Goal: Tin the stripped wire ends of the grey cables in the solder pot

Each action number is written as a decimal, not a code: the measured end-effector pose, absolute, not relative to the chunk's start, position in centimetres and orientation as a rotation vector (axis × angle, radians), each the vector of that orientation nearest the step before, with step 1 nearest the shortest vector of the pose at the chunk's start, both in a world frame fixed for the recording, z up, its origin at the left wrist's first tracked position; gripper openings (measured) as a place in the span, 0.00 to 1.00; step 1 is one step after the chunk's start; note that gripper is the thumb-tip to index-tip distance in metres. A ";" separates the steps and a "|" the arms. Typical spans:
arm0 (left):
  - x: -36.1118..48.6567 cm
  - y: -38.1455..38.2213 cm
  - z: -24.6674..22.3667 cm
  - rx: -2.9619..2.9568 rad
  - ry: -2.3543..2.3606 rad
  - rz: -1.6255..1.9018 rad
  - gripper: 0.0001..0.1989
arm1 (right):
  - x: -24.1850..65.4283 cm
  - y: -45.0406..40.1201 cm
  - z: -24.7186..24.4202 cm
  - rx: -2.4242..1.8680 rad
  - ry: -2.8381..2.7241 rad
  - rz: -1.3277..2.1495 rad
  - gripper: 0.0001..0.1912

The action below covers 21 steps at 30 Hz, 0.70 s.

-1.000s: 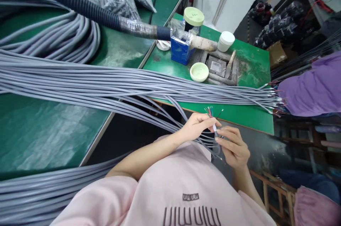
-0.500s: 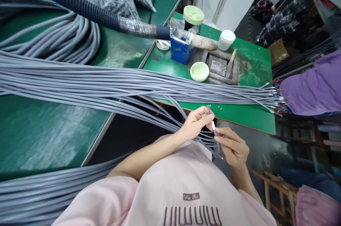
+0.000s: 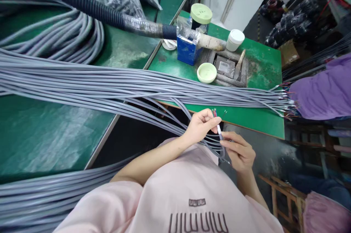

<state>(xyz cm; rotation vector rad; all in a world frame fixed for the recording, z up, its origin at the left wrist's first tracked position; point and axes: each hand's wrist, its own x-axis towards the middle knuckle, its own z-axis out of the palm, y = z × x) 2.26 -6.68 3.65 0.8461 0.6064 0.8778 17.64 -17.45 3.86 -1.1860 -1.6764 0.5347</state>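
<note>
Between my two hands is the end of a grey cable (image 3: pixel 220 136), with a white band (image 3: pixel 218 129) below its stripped tip. My left hand (image 3: pixel 202 125) pinches the thin coloured wires (image 3: pixel 214 112) that fan out at the top. Just below, my right hand (image 3: pixel 239 149) grips the grey sheath between thumb and fingers. The cable bends down under my hands among other grey cables. Past my hands, a thick bundle of grey cables (image 3: pixel 175 92) lies across the tables, its stripped ends pointing right.
On the green table (image 3: pixel 264 68) stand a solder pot (image 3: pixel 225 66) with a scraper (image 3: pixel 239 64), a green lid (image 3: pixel 207 73), a white jar (image 3: pixel 235 40) and a blue box (image 3: pixel 186 51) under a black hose (image 3: pixel 90 6). A purple cloth (image 3: pixel 322 90) lies right; a wooden stool (image 3: pixel 287 200) is lower right.
The coloured wires have shifted in my left fingers: fewer stand at the top, and a thin pair points off to the right. Both hands stay nearly in place; the view shifts slightly.
</note>
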 end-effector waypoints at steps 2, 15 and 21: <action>2.3 -6.7 3.6 0.836 0.611 0.882 0.19 | 17.6 -17.5 3.9 -1.186 -1.672 0.546 0.27; 2.5 -6.8 2.9 0.809 0.521 0.923 0.14 | 17.6 -17.7 3.9 -1.216 -1.602 0.592 0.27; 2.7 -6.9 2.8 0.795 0.542 0.921 0.14 | 17.7 -17.7 3.8 -1.215 -1.603 0.594 0.27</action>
